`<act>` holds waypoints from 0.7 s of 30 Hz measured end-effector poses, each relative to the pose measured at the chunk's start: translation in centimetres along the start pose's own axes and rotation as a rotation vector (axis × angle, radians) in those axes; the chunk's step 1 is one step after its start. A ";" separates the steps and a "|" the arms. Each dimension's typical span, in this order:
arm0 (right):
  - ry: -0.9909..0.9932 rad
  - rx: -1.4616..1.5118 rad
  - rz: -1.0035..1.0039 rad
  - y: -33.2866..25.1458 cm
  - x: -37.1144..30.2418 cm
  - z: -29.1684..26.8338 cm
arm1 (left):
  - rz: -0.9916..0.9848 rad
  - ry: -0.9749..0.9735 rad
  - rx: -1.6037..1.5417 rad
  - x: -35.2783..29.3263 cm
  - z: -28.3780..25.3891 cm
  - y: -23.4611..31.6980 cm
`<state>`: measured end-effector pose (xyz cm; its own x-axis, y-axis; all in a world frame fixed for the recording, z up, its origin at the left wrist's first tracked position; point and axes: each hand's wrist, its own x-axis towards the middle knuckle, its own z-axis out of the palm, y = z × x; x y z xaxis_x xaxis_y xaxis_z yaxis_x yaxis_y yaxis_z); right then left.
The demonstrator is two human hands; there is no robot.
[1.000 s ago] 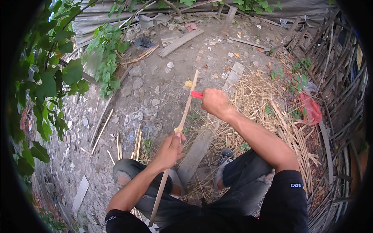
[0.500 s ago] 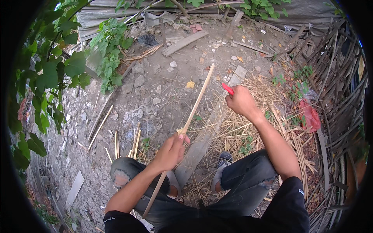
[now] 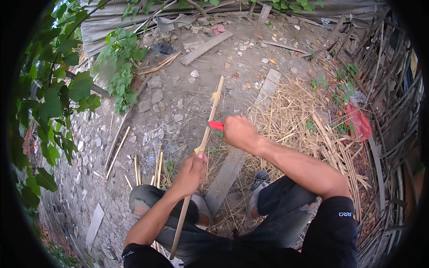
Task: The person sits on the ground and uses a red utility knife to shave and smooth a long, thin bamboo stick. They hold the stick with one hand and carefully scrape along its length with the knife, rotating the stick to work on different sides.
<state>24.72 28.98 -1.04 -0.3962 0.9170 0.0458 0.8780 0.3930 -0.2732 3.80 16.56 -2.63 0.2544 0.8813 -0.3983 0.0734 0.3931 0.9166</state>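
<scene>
Stick (image 3: 213,106) in left fingers (image 3: 195,164), tool (image 3: 216,125) in right fingers (image 3: 231,128)

An outdoor dirt yard or plot: bare, stony ground (image 3: 78,187) runs underfoot, leafy green vines (image 3: 53,96) hang at the left, grey sheeting (image 3: 111,24) closes off the far side, and a rough barrier of stacked sticks (image 3: 389,89) lines the right, near scattered straw (image 3: 292,109) and a red plastic bag (image 3: 359,124)

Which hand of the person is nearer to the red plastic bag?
Right. The right hand, holding a red tool, is to the left of the red plastic bag; the left hand, around the stick, is farther left and lower in the picture.
</scene>
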 end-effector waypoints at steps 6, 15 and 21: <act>0.311 -0.032 0.613 17.3 1.3 -4.3 | 0.112 -0.164 0.228 -3.6 0.2 0.0; 0.040 0.095 0.090 3.6 -0.7 -4.8 | 0.231 0.238 0.285 -0.7 -0.1 0.7; -0.078 0.128 -0.153 -2.4 -3.6 -2.4 | 0.289 0.327 0.424 0.6 0.5 1.3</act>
<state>24.69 24.87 1.75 -0.5462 0.8374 0.0233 0.7668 0.5109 -0.3886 4.51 17.50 -1.63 0.0165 0.9981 -0.0600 0.4403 0.0467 0.8966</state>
